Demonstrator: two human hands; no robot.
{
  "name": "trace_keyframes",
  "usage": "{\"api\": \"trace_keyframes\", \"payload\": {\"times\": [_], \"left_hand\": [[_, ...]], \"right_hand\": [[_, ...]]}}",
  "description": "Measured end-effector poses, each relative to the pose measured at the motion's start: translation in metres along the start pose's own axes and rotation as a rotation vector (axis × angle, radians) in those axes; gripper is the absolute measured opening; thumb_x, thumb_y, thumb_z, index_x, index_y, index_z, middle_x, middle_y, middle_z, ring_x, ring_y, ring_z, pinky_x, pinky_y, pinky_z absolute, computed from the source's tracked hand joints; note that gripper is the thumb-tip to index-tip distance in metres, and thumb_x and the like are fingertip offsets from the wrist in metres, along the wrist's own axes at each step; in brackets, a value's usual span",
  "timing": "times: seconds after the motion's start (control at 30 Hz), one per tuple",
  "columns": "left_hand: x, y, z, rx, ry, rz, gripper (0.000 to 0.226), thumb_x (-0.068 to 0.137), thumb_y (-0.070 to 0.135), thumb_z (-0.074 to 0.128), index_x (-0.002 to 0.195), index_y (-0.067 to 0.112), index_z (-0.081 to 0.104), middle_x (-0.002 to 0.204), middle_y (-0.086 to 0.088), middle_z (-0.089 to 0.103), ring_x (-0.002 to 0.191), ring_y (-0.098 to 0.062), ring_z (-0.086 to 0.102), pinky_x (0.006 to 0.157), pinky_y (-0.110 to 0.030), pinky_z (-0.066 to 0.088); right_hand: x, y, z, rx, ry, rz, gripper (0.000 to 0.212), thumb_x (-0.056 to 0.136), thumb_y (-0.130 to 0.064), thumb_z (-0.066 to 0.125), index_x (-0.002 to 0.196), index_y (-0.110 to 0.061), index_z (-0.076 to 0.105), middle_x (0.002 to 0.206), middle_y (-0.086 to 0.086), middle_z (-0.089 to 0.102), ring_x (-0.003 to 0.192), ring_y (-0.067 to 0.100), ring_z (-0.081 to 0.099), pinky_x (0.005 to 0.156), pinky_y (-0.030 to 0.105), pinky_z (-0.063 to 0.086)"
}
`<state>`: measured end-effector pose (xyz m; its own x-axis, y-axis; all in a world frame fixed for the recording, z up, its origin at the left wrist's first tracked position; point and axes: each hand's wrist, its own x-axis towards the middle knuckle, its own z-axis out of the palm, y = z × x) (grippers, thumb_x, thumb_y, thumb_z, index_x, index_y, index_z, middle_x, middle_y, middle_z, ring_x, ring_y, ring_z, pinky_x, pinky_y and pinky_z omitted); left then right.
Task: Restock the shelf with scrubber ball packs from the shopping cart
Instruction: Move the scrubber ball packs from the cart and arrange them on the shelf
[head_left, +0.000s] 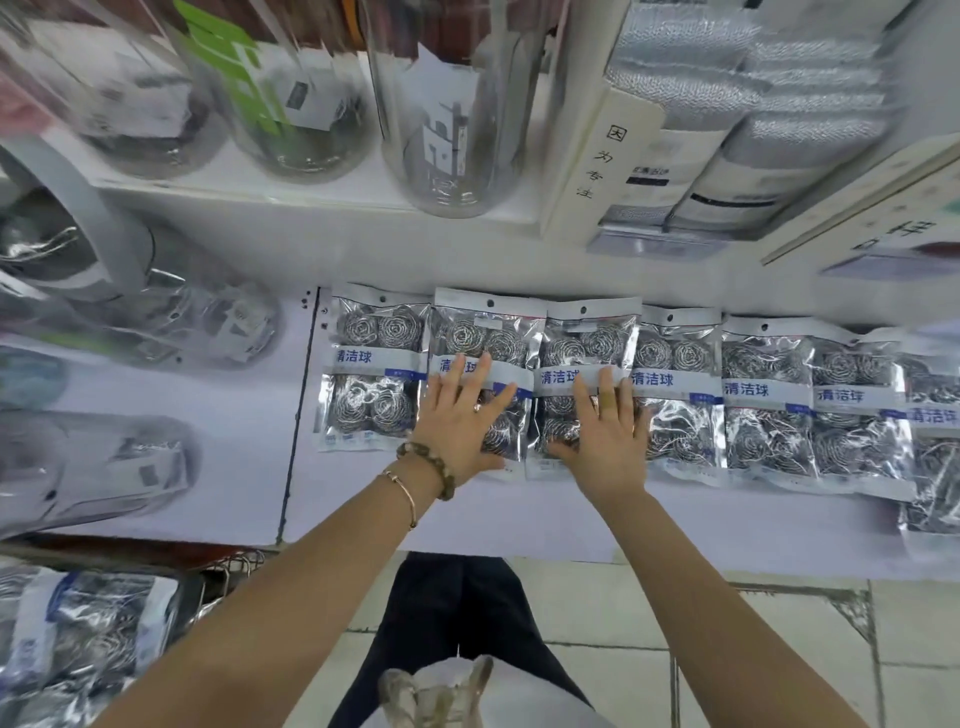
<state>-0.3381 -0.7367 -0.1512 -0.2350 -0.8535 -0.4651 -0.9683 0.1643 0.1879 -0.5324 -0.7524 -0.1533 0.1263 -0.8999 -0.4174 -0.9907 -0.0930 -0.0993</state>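
Observation:
Several clear packs of steel scrubber balls with white-and-blue labels lie in a row on the white shelf (363, 499). My left hand (460, 421) lies flat, fingers straight, on the second pack from the left (485, 332). My right hand (605, 426) lies flat on the third pack (587, 338). The leftmost pack (371, 364) is untouched. More packs (763, 395) continue to the right, overlapping. The shopping cart (228, 571) at the bottom left holds more scrubber packs (88, 639).
Glass jars (452, 104) stand on the shelf above, beside boxed silver cloths (727, 130). Wrapped glassware (104, 467) fills the shelf left of a black divider line (298, 415). My legs and the tiled floor (753, 649) are below.

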Motion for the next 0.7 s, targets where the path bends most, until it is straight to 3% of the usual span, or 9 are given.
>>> {"api": "trace_keyframes", "payload": {"times": [0.23, 0.5, 0.7], "left_hand": [[0.024, 0.011, -0.005, -0.005, -0.112, -0.085, 0.105, 0.074, 0.064, 0.057, 0.146, 0.027, -0.009, 0.149, -0.017, -0.026, 0.135, -0.043, -0.021, 0.109, -0.053, -0.008], [0.034, 0.020, -0.009, -0.003, -0.143, -0.107, 0.097, 0.084, 0.039, 0.061, 0.146, 0.022, -0.012, 0.148, -0.021, -0.025, 0.134, -0.046, -0.019, 0.110, -0.054, -0.005], [0.042, 0.022, -0.003, 0.009, -0.133, -0.113, 0.098, 0.083, 0.042, 0.063, 0.146, 0.022, -0.009, 0.149, -0.022, -0.023, 0.134, -0.048, -0.018, 0.110, -0.056, -0.002]], "right_hand": [[0.017, -0.003, -0.004, -0.085, -0.094, 0.020, 0.094, 0.084, -0.058, 0.054, 0.149, -0.028, -0.006, 0.156, 0.008, -0.018, 0.144, 0.030, -0.012, 0.113, 0.052, -0.005], [0.030, -0.007, 0.000, -0.085, -0.141, 0.006, 0.094, 0.085, -0.056, 0.055, 0.149, -0.027, -0.008, 0.156, 0.010, -0.017, 0.144, 0.032, -0.010, 0.116, 0.048, -0.003], [0.032, -0.005, 0.000, -0.073, -0.130, -0.002, 0.094, 0.084, -0.057, 0.056, 0.149, -0.027, -0.004, 0.157, 0.009, -0.015, 0.145, 0.031, -0.009, 0.116, 0.048, -0.002]]}}
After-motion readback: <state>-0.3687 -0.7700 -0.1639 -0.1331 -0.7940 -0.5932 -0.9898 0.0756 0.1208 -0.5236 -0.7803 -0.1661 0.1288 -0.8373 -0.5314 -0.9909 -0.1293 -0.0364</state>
